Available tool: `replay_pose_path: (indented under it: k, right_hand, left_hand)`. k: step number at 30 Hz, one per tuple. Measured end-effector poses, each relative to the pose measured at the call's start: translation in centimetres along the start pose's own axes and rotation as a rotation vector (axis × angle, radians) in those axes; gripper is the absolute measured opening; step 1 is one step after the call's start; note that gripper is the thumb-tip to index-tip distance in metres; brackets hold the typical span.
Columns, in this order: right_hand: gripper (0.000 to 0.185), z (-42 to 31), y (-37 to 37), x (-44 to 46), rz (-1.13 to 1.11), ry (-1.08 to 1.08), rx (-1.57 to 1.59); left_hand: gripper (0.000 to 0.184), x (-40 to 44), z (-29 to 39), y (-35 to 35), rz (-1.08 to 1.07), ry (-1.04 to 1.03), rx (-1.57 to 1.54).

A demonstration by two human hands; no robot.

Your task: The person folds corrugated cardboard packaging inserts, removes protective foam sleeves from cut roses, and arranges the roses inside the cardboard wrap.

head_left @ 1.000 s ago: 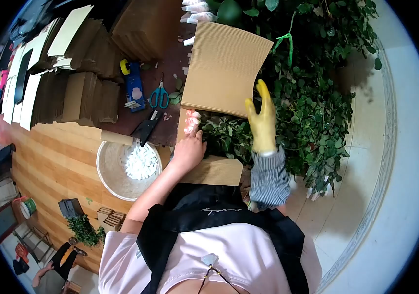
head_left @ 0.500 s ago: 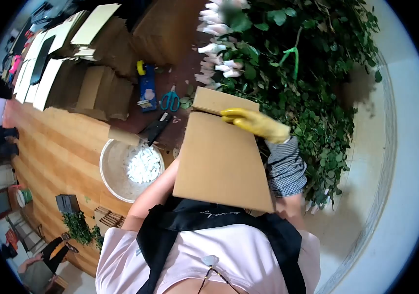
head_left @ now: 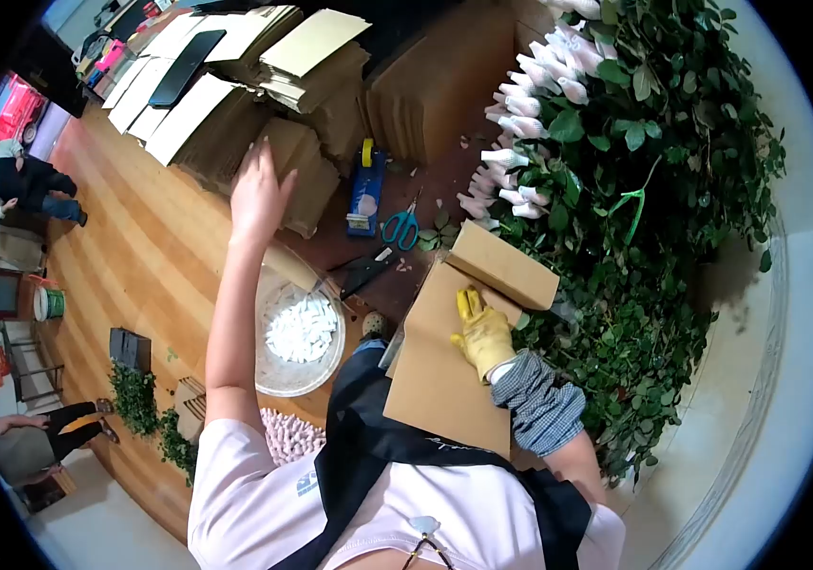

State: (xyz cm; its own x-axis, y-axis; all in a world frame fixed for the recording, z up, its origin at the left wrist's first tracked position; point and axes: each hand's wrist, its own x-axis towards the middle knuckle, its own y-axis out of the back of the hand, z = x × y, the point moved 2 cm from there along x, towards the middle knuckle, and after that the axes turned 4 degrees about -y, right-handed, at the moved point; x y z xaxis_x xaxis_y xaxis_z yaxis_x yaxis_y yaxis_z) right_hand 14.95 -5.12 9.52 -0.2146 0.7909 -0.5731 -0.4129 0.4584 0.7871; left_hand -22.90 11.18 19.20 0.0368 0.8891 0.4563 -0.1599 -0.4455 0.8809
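Observation:
My bare left hand (head_left: 261, 193) is stretched out over the stacks of folded cardboard (head_left: 294, 161), fingers apart, with nothing in it. In a yellow glove, my right hand (head_left: 483, 336) lies with spread fingers on a brown cardboard sheet (head_left: 439, 385) in front of my apron. A narrower cardboard flap (head_left: 503, 265) stands up at the sheet's far end. Just beyond, many roses in white sleeves (head_left: 524, 124) lie in a heap with their leafy stems (head_left: 634, 237) to the right. What lies under the cardboard is mostly hidden.
Teal scissors (head_left: 401, 229), a blue tape dispenser (head_left: 365, 195) and a black-handled tool (head_left: 368, 273) are on the dark table. A bucket (head_left: 300, 385) of small white pieces stands at the left. A black phone (head_left: 188, 68) rests on cardboard. Two people (head_left: 21, 446) are farther left.
The cardboard has folded down over the roses and leaves it held. My left hand has left it and reached up to the stacks. My gloved right hand has moved onto the sheet. The view has turned left.

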Motion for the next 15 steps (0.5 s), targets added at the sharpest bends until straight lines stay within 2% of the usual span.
replay_pose_path:
  k: [1, 3, 4, 6, 9, 10, 11, 13, 15]
  right_hand:
    - [0.091, -0.2, 0.4, -0.1, 0.001, -0.005, -0.006]
    - [0.089, 0.1, 0.8, -0.3, -0.078, 0.021, -0.103]
    - [0.088, 0.2, -1.0, 0.3, 0.002, 0.018, -0.119]
    - [0.089, 0.0, 1.9, -0.8, -0.025, -0.027, -0.084]
    - [0.090, 0.0, 2.4, -1.1, -0.025, -0.040, -0.059]
    - [0.090, 0.0, 2.4, -1.4, -0.040, -0.040, -0.057]
    - [0.090, 0.1, 2.0, -1.5, -0.044, -0.051, -0.047]
    - [0.089, 0.1, 0.6, -0.7, 0.035, -0.028, -0.030]
    - [0.089, 0.2, -0.3, -0.2, 0.081, -0.043, 0.006]
  left_hand:
    - [0.056, -0.6, -0.4, -1.6, -0.110, 0.022, 0.153]
    - [0.051, -0.4, 0.5, -2.1, 0.022, -0.071, 0.298]
    - [0.051, -0.4, 0.7, -2.2, 0.034, -0.075, 0.287]
    - [0.044, -0.2, 1.5, -1.4, -0.061, -0.024, 0.366]
    - [0.036, 0.1, 2.2, -0.3, -0.005, -0.062, 0.297]
    - [0.030, 0.1, 2.2, 0.3, -0.037, -0.021, 0.252]
    - [0.024, -0.1, 2.4, 1.6, 0.206, -0.140, 0.224]
    - [0.021, -1.3, 4.1, 4.3, 0.178, -0.007, 0.074]
    - [0.018, -4.2, 6.1, 4.6, -0.011, 0.062, -0.466]
